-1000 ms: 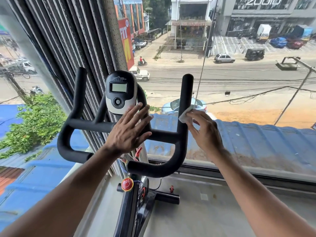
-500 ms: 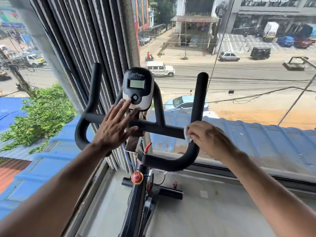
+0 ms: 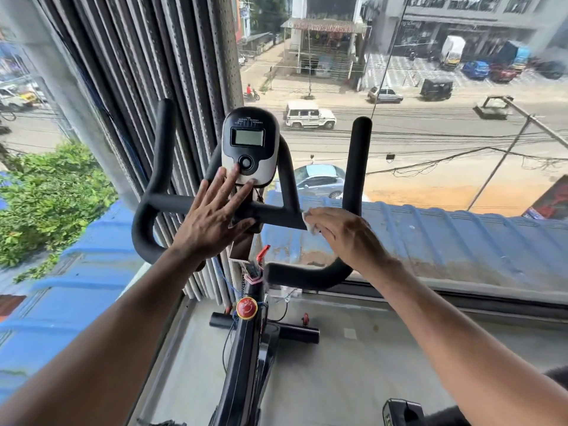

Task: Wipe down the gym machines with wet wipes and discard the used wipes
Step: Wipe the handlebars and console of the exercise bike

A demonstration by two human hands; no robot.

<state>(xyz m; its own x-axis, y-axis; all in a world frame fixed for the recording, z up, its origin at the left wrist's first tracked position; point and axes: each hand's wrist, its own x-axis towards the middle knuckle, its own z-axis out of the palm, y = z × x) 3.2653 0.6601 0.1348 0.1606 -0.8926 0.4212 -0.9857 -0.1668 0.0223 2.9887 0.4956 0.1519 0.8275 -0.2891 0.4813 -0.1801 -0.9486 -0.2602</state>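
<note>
From the head camera, the white wet wipe (image 3: 311,221) lies on the exercise bike's black handlebar (image 3: 276,215) under the right hand (image 3: 345,233), right of the console (image 3: 249,147). Behind are a large window (image 3: 430,133) and grey floor (image 3: 353,348). The right hand's curled fingers press the wipe down; the left hand (image 3: 212,221) rests flat, fingers spread, touching the console.

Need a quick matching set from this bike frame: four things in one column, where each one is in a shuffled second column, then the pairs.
Things:
1. left hand
2. right hand
3. wet wipe
4. red knob

Places:
A. on the bike frame below the handlebar
B. flat on the crossbar, fingertips on the console
C. under the fingers on the right side of the crossbar
D. pressing the wipe onto the bar

Pairs: 1-B, 2-D, 3-C, 4-A
</note>
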